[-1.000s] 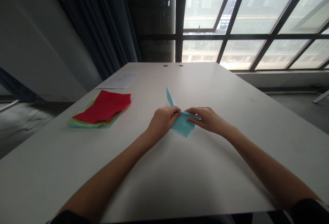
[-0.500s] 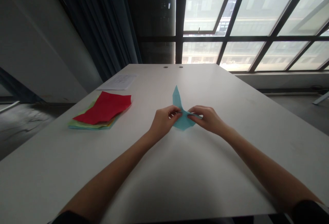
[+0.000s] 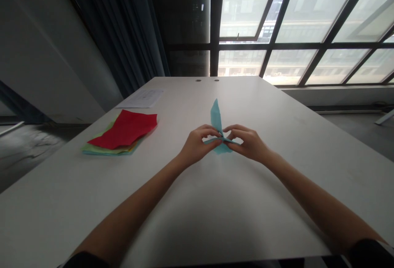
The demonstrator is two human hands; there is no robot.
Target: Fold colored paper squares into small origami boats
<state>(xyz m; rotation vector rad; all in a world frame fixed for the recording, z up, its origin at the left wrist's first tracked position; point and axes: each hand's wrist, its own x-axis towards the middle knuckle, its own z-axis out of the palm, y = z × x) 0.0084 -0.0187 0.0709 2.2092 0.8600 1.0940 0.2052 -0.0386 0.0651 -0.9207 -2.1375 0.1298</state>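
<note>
"Out in the middle of the white table, what do you get?"

"Folded light-blue paper, between both hands. From my remote seat I read the left hand as pinching its left flap, thumb on the near side, fingers beyond. Right hand mirrors that on the right flap. Can't tell if the paper's lower edge touches the table."

"Shape?"

"One pointed flap stands up on the far side, one part shows below on the near side, two stick out sideways. Fingertips hide some of the middle."

"Risks? Quick."

"Tearing, I'd say, if the hands pull unevenly; it looks thin, and I'd expect strain to gather at the centre. Crooked crease if one thumb presses harder. I also flag the upright flap: no finger backs its tip, so a bump could bend it. Loosen either pinch and a side flap could spring out."

"Nearby?"

"Red sheet atop a coloured stack, off left, well apart from the hands. Printed page beyond it. I log low risk there, barring a wide left-arm sweep."
</note>
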